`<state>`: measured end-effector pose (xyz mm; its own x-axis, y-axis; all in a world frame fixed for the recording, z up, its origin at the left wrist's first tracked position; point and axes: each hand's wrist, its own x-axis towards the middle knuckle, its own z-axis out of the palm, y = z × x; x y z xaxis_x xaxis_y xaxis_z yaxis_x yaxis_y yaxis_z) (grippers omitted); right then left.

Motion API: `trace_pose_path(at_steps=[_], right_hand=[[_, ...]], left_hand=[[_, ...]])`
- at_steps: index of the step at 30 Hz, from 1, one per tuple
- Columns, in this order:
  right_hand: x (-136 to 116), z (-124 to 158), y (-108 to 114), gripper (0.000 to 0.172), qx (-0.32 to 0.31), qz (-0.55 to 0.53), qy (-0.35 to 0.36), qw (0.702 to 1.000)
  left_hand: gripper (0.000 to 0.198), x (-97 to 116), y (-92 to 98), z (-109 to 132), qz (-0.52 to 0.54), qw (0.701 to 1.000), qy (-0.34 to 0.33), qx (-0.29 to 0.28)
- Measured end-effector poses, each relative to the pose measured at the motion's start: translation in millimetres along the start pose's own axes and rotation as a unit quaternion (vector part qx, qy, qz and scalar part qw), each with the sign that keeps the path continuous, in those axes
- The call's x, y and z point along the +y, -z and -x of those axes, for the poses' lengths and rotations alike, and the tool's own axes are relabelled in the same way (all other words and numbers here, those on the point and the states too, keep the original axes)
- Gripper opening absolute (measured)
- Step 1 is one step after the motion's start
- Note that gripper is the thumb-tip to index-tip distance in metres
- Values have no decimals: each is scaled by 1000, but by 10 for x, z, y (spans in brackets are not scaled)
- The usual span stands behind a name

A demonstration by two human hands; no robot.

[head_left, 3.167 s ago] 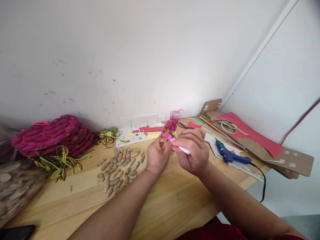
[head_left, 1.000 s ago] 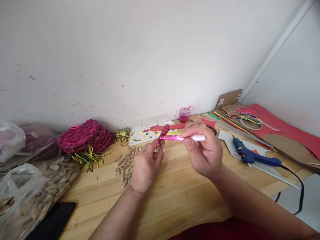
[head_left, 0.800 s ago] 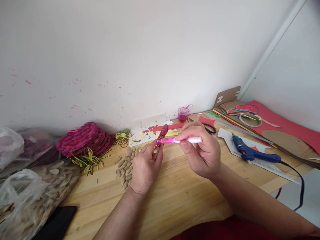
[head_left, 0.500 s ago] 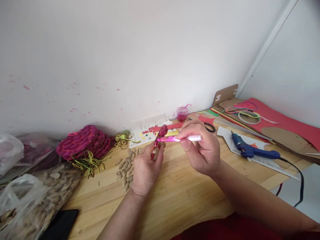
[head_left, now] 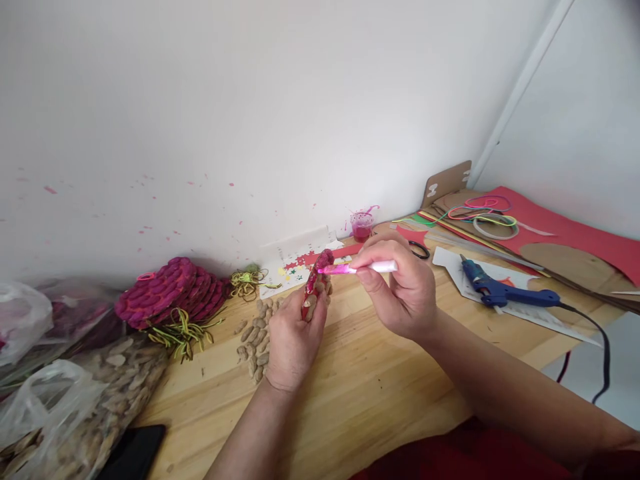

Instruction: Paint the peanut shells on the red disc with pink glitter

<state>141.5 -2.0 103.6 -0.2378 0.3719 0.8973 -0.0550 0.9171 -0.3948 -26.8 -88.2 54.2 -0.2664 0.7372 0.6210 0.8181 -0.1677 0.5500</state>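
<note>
My left hand (head_left: 293, 337) is closed round a small piece made of peanut shells (head_left: 315, 288), its upper half painted magenta and its lower shells bare. My right hand (head_left: 403, 290) pinches a paintbrush (head_left: 367, 268) with a white handle and pink-stained ferrule, its tip touching the painted top of the piece. Both hands hover above the wooden table (head_left: 360, 393). A small cup of pink paint (head_left: 361, 225) stands by the wall just behind them.
Loose peanut shells (head_left: 256, 333) lie left of my left hand. Painted magenta shell mats (head_left: 167, 293) and rubber bands (head_left: 247, 280) sit further left, bags of shells (head_left: 75, 393) at the near left. A blue glue gun (head_left: 493, 292), scissors (head_left: 417, 249), cardboard and red paper (head_left: 560, 233) fill the right.
The view has shifted a little; my hands stay together, the brush tip working slightly higher on the shell piece. Both grips are unchanged.
</note>
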Motion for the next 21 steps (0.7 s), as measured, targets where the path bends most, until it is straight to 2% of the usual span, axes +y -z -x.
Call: trace_pose_path(at_steps=[14, 18, 21], right_hand=[[37, -2, -18, 7, 7, -45, -20, 999], [47, 6, -22, 7, 6, -28, -6, 1000], [41, 19, -31, 7, 6, -23, -1, 1000]], left_hand=[[17, 16, 10, 6, 42, 999, 32, -10], [20, 6, -7, 13, 70, 995, 68, -13], [25, 17, -14, 10, 112, 986, 122, -18]])
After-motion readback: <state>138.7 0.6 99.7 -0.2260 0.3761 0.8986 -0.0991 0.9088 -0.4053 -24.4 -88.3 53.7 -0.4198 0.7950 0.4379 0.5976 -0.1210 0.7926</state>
